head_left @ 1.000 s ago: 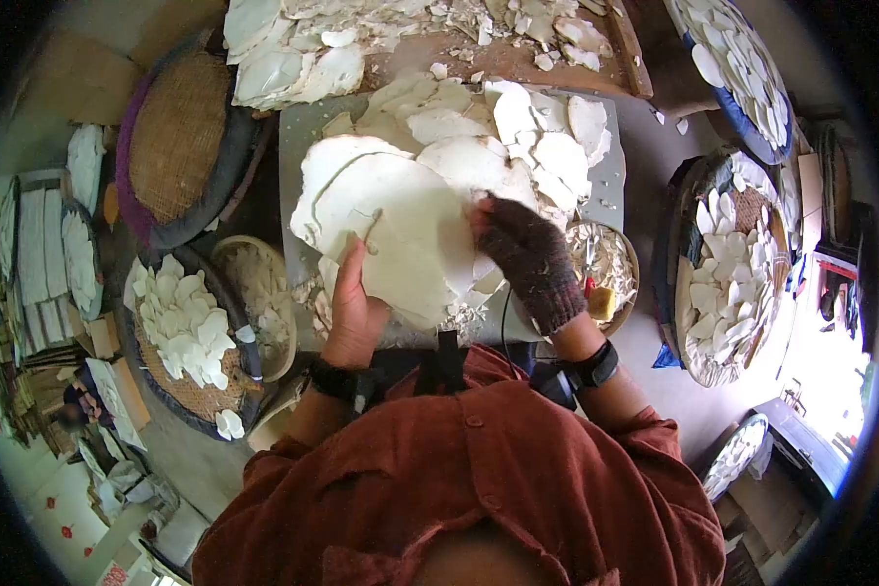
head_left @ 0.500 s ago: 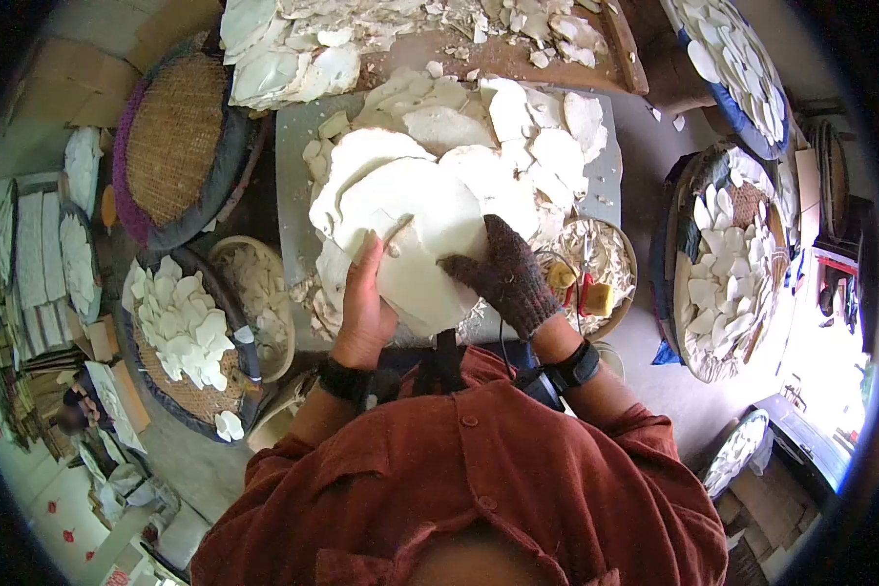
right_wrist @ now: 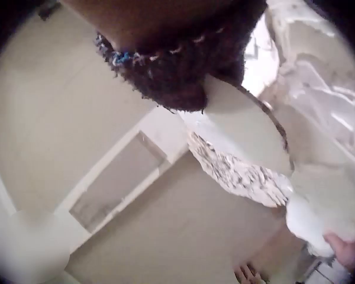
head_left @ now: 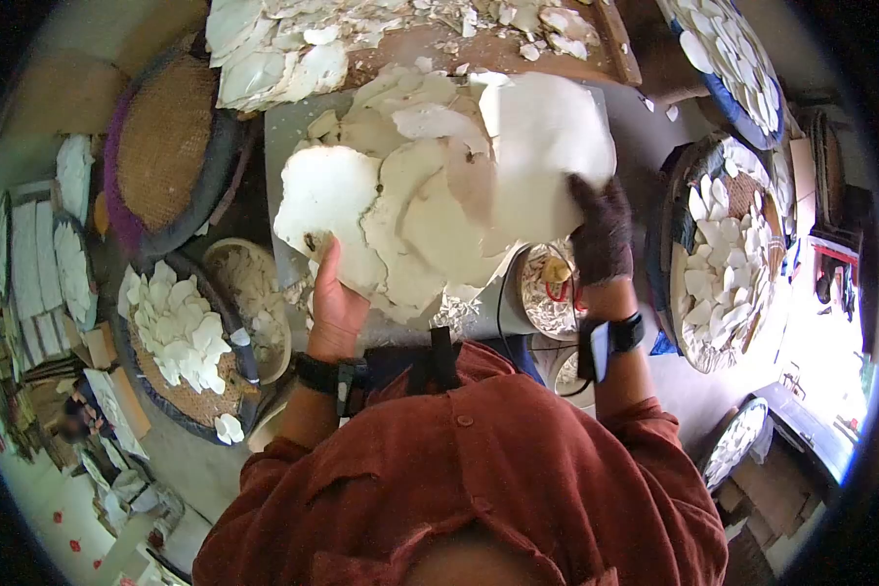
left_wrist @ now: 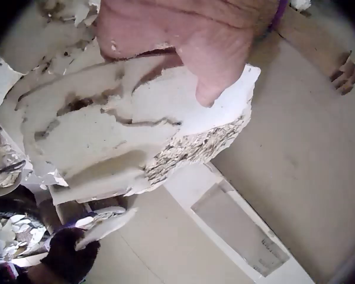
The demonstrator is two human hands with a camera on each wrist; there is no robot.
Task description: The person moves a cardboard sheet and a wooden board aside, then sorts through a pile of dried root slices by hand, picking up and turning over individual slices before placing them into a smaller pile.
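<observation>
In the head view the bare left hand [head_left: 337,311] grips the lower left edge of a white, flat, irregular piece [head_left: 330,190], thumb on top. The left wrist view has that thumb pressed on the pale piece [left_wrist: 89,139], which shows cracks, brown stains and a rough, flaky side. The right hand [head_left: 604,232], in a dark knitted fingerless glove, holds a broad, smooth white piece [head_left: 552,161] by its lower right edge. In the right wrist view the gloved hand [right_wrist: 186,74] pinches a piece [right_wrist: 242,121] with a dark rim; its hidden fingers cannot be seen.
A pile of pale pieces [head_left: 420,93] lies on the grey board beyond the hands. A basket of scraps with a red-handled tool [head_left: 560,290] stands near the right forearm, beside a dark cable. Round trays [head_left: 728,283] flank both sides; a wooden board [head_left: 518,59] lies at the top.
The right hand has moved away to the right, from the piece near the left hand, and now holds a broad piece there. The left hand has shifted slightly left and still grips.
</observation>
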